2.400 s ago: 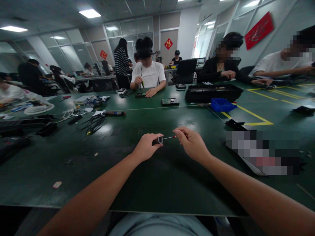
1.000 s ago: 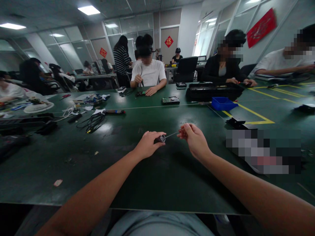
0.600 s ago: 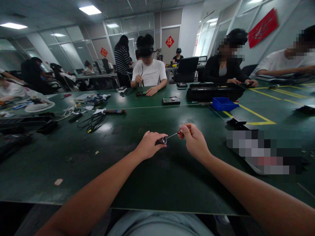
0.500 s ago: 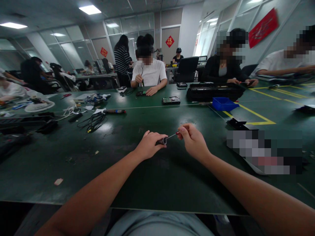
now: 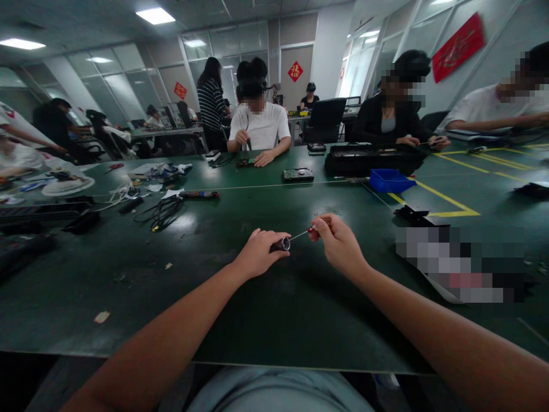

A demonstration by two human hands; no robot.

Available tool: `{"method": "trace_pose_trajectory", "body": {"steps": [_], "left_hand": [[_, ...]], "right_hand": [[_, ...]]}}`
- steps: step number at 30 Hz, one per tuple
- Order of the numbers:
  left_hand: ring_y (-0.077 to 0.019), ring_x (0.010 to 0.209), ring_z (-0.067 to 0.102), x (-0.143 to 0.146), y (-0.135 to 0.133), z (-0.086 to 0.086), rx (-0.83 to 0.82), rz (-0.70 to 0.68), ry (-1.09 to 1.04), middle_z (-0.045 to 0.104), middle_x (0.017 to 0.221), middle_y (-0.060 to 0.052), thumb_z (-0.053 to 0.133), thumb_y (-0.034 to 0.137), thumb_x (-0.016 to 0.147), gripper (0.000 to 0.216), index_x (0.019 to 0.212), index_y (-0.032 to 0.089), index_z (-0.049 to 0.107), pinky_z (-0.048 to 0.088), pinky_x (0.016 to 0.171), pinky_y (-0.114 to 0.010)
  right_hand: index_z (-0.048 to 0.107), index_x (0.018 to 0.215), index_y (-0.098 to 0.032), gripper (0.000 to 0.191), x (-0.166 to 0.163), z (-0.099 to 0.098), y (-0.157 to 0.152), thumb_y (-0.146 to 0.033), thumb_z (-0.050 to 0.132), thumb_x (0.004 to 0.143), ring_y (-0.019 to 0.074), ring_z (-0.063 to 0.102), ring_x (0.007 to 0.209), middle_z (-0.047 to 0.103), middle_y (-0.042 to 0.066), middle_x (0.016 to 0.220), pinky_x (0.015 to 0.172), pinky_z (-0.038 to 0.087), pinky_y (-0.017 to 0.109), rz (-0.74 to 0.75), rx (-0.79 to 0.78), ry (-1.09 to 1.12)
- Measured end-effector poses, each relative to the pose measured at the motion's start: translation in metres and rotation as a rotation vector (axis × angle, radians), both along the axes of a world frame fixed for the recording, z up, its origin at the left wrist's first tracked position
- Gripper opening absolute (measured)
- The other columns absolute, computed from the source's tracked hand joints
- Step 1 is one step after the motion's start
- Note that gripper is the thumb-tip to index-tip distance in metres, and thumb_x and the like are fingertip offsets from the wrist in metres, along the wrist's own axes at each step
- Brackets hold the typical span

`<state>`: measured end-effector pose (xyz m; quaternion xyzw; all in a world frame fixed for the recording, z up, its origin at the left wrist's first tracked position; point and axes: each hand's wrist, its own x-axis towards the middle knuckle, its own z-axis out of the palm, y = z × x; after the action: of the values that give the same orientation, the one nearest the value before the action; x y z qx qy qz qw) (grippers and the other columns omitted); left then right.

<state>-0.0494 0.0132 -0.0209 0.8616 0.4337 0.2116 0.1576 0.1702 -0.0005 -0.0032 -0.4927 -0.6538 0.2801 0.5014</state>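
Legible writing: a red diamond sign [image 5: 294, 71] on the far wall bears the character 福. The lettering on the red banner [image 5: 458, 41] cannot be read.

The green table [image 5: 257, 326] is bare between its near edge and the hands. The cables [image 5: 162, 214] and the blue tray [image 5: 389, 181] lie well apart from them.

The left hand [image 5: 257, 254] is closed around a small cylinder [image 5: 281, 244], just above the table centre. The right hand [image 5: 338, 243] pinches a thin screwdriver [image 5: 300, 233] by its red handle, with the tip at the cylinder's end. Both forearms are extended forward.

I see a small dark cylinder [image 5: 281, 244], silvery end pointing right. A thin screwdriver [image 5: 300, 234] slants up from it, tip touching.
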Motion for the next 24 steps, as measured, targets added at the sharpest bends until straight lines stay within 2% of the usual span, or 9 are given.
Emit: {"method": "trace_pose_trajectory", "body": {"steps": [5, 10, 15, 18, 22, 24], "left_hand": [[-0.0232, 0.104, 0.06, 0.0, -0.001, 0.0, -0.023, 0.007, -0.082, 0.068, 0.112, -0.005, 0.068, 0.031, 0.089, 0.04, 0.127, 0.025, 0.061, 0.043, 0.099, -0.042], [-0.023, 0.103, 0.061, 0.0, -0.001, 0.0, -0.043, 0.036, -0.125, 0.068, 0.111, -0.004, 0.069, 0.03, 0.088, 0.038, 0.126, 0.025, 0.063, 0.045, 0.097, -0.04], [-0.023, 0.105, 0.06, 0.0, -0.001, -0.001, -0.046, 0.051, -0.161, 0.067, 0.112, -0.005, 0.068, 0.028, 0.088, 0.039, 0.127, 0.024, 0.062, 0.045, 0.096, -0.039], [-0.0224, 0.104, 0.06, -0.001, -0.001, -0.002, -0.04, 0.047, -0.172, 0.067, 0.111, -0.004, 0.069, 0.027, 0.088, 0.039, 0.127, 0.025, 0.062, 0.045, 0.094, -0.038], [-0.0226, 0.105, 0.06, -0.001, -0.001, -0.004, -0.033, 0.048, -0.182, 0.067, 0.113, -0.003, 0.069, 0.029, 0.088, 0.039, 0.126, 0.026, 0.062, 0.045, 0.093, -0.039], [-0.0227, 0.105, 0.06, -0.001, -0.001, -0.004, -0.032, 0.048, -0.182, 0.067, 0.113, -0.004, 0.069, 0.029, 0.088, 0.038, 0.125, 0.025, 0.063, 0.045, 0.094, -0.039]], "right_hand": [[0.059, 0.091, -0.021, 0.027, -0.002, 0.004, -0.002, -0.045, 0.049, 0.095, 0.0189, 0.065, 0.071, 0.068, 0.004, 0.075, 0.07, 0.05, 0.034, -0.007, -0.009, 0.04], [0.061, 0.078, -0.021, 0.031, 0.001, 0.01, -0.005, -0.05, 0.057, 0.09, 0.0171, 0.06, 0.058, 0.064, 0.001, 0.063, 0.059, 0.044, 0.031, -0.048, -0.03, -0.1], [0.061, 0.09, -0.022, 0.016, 0.003, 0.006, -0.007, -0.035, 0.054, 0.092, 0.019, 0.065, 0.073, 0.068, 0.003, 0.078, 0.068, 0.048, 0.033, 0.043, 0.07, -0.083], [0.062, 0.093, -0.022, 0.014, 0.003, 0.007, -0.01, -0.032, 0.053, 0.092, 0.0195, 0.065, 0.076, 0.068, 0.003, 0.082, 0.07, 0.048, 0.033, 0.069, 0.083, -0.091], [0.064, 0.088, -0.022, 0.029, 0.001, 0.01, -0.012, -0.042, 0.045, 0.097, 0.0172, 0.058, 0.059, 0.06, 0.0, 0.063, 0.06, 0.043, 0.031, 0.026, 0.042, -0.156], [0.064, 0.091, -0.022, 0.029, 0.0, 0.011, -0.013, -0.043, 0.045, 0.097, 0.0163, 0.055, 0.055, 0.058, -0.001, 0.061, 0.056, 0.04, 0.031, 0.004, 0.031, -0.186]]}}
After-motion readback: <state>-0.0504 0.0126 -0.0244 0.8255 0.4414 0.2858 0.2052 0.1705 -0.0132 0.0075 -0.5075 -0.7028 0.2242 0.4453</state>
